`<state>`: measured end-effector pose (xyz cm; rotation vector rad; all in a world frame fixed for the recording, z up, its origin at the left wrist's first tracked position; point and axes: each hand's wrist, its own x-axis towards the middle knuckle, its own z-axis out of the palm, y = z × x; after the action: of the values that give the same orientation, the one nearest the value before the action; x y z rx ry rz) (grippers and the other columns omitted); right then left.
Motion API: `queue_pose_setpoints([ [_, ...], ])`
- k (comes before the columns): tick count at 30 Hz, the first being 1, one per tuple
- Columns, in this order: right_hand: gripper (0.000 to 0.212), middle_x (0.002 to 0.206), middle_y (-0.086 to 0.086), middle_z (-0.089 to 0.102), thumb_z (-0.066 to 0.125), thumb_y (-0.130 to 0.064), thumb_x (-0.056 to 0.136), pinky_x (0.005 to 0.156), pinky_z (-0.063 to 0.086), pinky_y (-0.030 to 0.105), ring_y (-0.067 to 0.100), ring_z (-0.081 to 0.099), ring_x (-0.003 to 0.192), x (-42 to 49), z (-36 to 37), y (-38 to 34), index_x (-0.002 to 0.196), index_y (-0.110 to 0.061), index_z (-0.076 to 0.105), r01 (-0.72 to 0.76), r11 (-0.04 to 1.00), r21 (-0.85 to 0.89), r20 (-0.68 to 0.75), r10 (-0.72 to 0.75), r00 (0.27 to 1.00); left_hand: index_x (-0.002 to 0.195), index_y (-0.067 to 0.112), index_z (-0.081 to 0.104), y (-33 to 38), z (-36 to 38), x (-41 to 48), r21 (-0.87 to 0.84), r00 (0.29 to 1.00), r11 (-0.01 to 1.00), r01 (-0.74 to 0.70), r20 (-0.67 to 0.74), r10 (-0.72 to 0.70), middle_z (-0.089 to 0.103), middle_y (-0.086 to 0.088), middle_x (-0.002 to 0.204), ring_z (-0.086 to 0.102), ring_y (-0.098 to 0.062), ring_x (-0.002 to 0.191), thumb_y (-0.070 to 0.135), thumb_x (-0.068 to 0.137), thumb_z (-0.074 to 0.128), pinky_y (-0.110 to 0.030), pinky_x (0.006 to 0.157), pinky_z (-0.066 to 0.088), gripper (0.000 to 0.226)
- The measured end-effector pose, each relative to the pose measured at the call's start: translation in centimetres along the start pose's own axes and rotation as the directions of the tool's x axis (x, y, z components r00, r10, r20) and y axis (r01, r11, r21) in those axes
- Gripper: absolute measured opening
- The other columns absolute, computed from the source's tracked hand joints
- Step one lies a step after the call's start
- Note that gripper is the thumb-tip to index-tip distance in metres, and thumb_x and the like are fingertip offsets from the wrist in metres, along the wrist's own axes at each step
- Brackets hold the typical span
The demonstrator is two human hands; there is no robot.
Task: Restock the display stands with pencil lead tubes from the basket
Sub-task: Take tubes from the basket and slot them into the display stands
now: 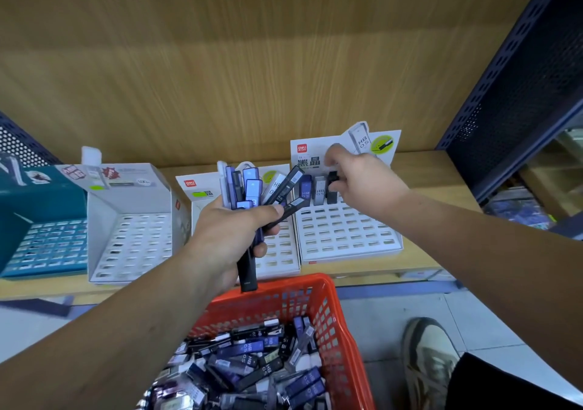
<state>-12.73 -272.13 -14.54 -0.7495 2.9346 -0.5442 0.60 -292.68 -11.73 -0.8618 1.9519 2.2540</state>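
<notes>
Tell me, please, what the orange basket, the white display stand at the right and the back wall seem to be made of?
Orange basket: likely moulded plastic, slightly glossy, with a grid of holes in its walls.
White display stand: apparently printed cardboard, matte, with folded edges and punched slots.
Back wall: wood or wood-look laminate, matte; grain lines show.

Wooden shelf (422,173): teal stand (41,220) leftmost, three white slotted stands (347,236) alongside.
</notes>
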Motion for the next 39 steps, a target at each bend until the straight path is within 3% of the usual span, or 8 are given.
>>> queue_pose_setpoints([
  [9,0.016,0.099,-0.004,0.064,0.056,-0.035,0.099,0.059,0.038,0.030,0.027,0.064,0.086,-1.5,-0.5,-0.7,0.103,-0.026,0.069,-0.024,0.948,-0.316,-0.094,-0.006,0.996,0.117,0.002,0.066,0.0,-0.7,-0.2,0.019,1.000,1.000,0.007,0.016,-0.007,0.076,-0.015,0.084,0.065,-0.022,0.070,0.009,0.083,0.085,-0.028,0.043,0.037,0.039],
  [12,0.016,0.078,-0.007,0.066,0.063,-0.037,0.094,0.060,0.048,0.030,0.011,0.062,0.066,-1.5,-1.9,-3.7,0.089,-0.024,0.071,-0.086,0.982,0.171,-0.101,0.104,0.989,0.117,0.001,0.065,0.5,-1.3,-0.7,0.005,1.000,1.000,0.002,0.010,-0.002,0.075,-0.016,0.082,0.064,-0.024,0.070,0.010,0.082,0.086,-0.028,0.044,0.037,0.041],
  [14,0.012,0.081,0.008,0.071,0.069,-0.023,0.096,0.058,0.049,0.031,0.013,0.064,0.061,-1.4,-3.0,-6.2,0.106,-0.017,0.073,-0.241,0.735,0.634,0.283,0.070,0.957,0.111,0.006,0.067,1.2,-1.9,-1.2,-0.009,1.000,1.000,-0.010,-0.008,0.010,0.075,-0.014,0.081,0.065,-0.021,0.069,0.008,0.084,0.084,-0.028,0.043,0.037,0.032],
  [16,0.022,0.093,0.024,0.071,0.069,-0.010,0.097,0.059,0.053,0.034,0.025,0.068,0.069,-1.2,-3.2,-8.1,0.118,-0.006,0.069,-0.323,0.556,0.766,0.446,-0.098,0.890,0.105,0.010,0.070,2.0,-2.6,-1.8,-0.026,0.999,0.999,-0.027,-0.022,0.027,0.075,-0.010,0.083,0.066,-0.018,0.067,0.007,0.085,0.082,-0.027,0.042,0.036,0.023],
  [19,0.023,0.090,0.019,0.072,0.071,-0.002,0.094,0.069,0.059,0.036,0.026,0.071,0.073,-0.8,-2.5,-9.9,0.116,0.004,0.068,-0.294,0.460,0.838,0.407,-0.166,0.898,0.102,0.011,0.071,2.8,-4.1,-2.4,-0.049,0.998,0.998,-0.031,-0.048,0.029,0.077,-0.008,0.085,0.067,-0.016,0.066,0.007,0.087,0.080,-0.026,0.041,0.036,0.018],
  [28,0.027,0.079,0.016,0.071,0.080,-0.014,0.088,0.069,0.058,0.037,0.024,0.070,0.067,0.9,-1.9,-11.2,0.099,0.008,0.071,-0.232,0.621,0.749,0.411,-0.161,0.897,0.105,0.004,0.068,1.8,-7.1,-2.6,-0.077,0.980,0.996,0.035,-0.195,-0.049,0.074,-0.013,0.080,0.068,-0.021,0.062,0.004,0.087,0.079,-0.025,0.041,0.040,0.021],
  [32,0.025,0.086,0.016,0.067,0.079,-0.007,0.087,0.072,0.062,0.037,0.026,0.072,0.075,1.7,-1.9,-11.8,0.111,-0.001,0.070,-0.281,0.622,0.731,0.517,-0.235,0.823,0.105,0.000,0.069,2.1,-7.2,-2.0,-0.183,0.973,0.982,0.055,-0.211,-0.094,0.073,-0.011,0.074,0.067,-0.020,0.061,0.002,0.088,0.078,-0.024,0.041,0.039,0.019],
  [39,0.020,0.080,0.014,0.071,0.072,0.007,0.088,0.069,0.062,0.026,0.019,0.073,0.072,2.7,-0.9,-11.7,0.108,0.002,0.071,-0.226,0.550,0.804,0.404,-0.226,0.886,0.116,-0.004,0.069,2.4,-7.1,-0.7,-0.244,0.983,0.964,0.104,-0.120,-0.136,0.070,-0.015,0.079,0.063,-0.018,0.063,0.009,0.089,0.077,-0.022,0.041,0.039,0.031],
])
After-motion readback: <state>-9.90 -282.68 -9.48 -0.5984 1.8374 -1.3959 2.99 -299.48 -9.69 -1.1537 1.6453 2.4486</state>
